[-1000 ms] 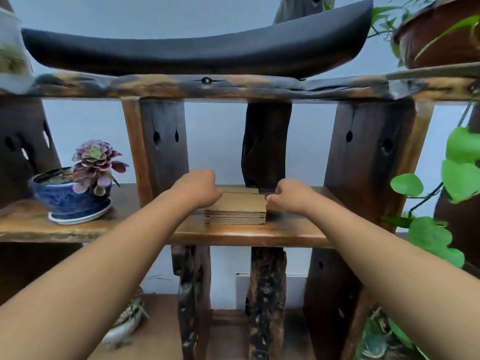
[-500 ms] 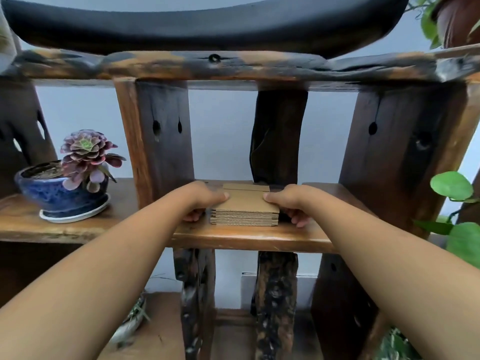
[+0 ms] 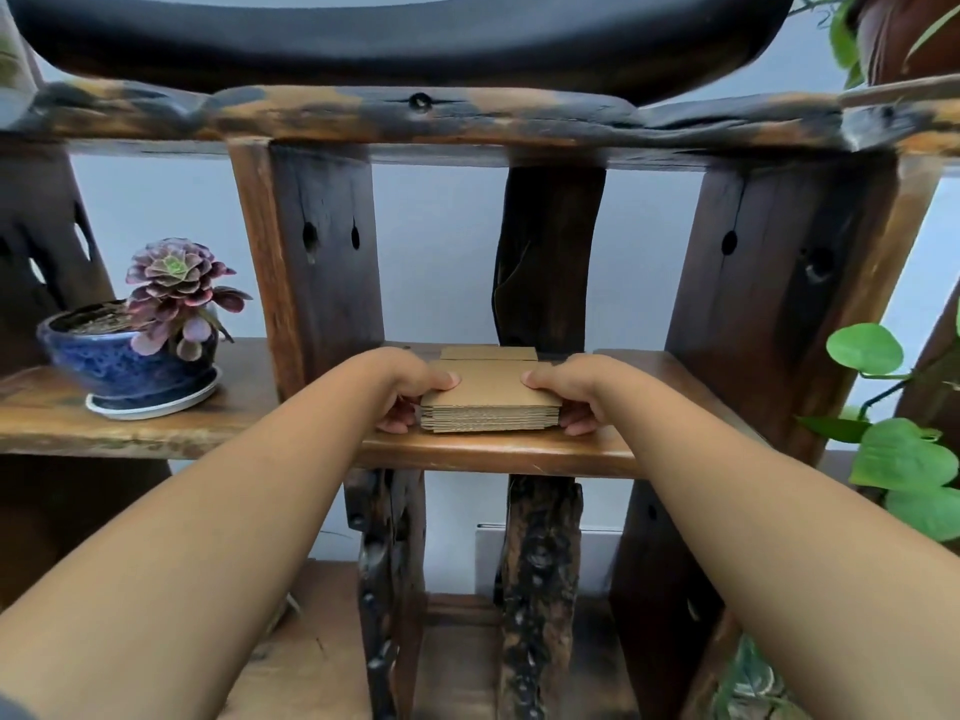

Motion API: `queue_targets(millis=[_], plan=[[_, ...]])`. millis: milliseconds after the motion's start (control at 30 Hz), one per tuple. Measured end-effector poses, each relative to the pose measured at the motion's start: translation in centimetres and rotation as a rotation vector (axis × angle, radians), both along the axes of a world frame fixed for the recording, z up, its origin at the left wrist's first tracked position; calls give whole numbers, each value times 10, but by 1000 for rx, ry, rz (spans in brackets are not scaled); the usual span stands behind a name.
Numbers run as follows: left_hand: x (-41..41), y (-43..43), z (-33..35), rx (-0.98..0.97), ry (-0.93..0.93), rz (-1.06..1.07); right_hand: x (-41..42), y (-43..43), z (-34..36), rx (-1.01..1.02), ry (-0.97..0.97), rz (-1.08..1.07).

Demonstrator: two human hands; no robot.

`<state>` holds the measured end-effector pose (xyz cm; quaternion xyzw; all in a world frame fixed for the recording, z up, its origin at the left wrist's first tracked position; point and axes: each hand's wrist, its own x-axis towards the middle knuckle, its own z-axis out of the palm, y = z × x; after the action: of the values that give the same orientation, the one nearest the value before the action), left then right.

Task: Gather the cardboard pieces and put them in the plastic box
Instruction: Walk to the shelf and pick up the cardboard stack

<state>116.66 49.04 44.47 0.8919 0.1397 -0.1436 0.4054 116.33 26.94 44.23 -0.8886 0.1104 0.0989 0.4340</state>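
Both hands now clamped on the cardboard stack (image 3: 491, 394): left hand (image 3: 402, 387) on its left edge, right hand (image 3: 569, 389) on its right edge, thumbs on top, fingers curled under/against the sides. 1 s ago the hands only flanked the stack w/ fists closed; half a sec ago fingers were starting to wrap. So grip looks set. Stack seems to sit on the wood shelf (image 3: 519, 452), not clearly lifted. A smaller cardboard piece (image 3: 488, 353) lies just behind, touching or nearly, can't tell if it's in the grip. Potted succulent (image 3: 140, 350) well apart to the left. Plastic box not in view. Judgement: lift is next, placing comes after.
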Motion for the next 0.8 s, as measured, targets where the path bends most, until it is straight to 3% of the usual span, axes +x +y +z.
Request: queue_targets(millis=[133, 467, 800], plan=[[-20, -3, 4, -87, -31, -20, -26, -4, 1, 218, 54, -33], [-121, -6, -22, -329, -193, -4, -119, -20, -16, 281, -87, 14], [-233, -29, -124, -338, -135, 10, -228, -43, -126, 411, 59, -13]])
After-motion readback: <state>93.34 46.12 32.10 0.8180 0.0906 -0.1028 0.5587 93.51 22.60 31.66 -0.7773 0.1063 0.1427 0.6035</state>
